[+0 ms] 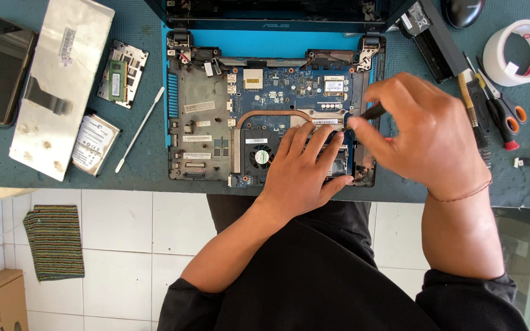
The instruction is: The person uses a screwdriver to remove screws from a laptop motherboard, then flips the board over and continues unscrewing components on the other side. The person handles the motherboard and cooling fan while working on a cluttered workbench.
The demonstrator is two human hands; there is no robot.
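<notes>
Here: one opened laptop point(265, 116).
Left hand point(305, 171): fingers flat on laptop.
Right hand point(424, 135): fingers pinched on one black tool point(372, 112).

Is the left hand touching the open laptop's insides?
Touching. The head view shows the left hand lying flat on the opened laptop, fingers spread beside the fan.

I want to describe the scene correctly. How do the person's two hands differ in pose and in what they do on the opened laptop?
The left hand lies flat, fingers spread, on the opened laptop near the fan; the right hand is raised with fingers curled. The left hand holds nothing, while the right hand pinches a dark tool over the blue board. Both hands are bare and work at the laptop's right side.
</notes>
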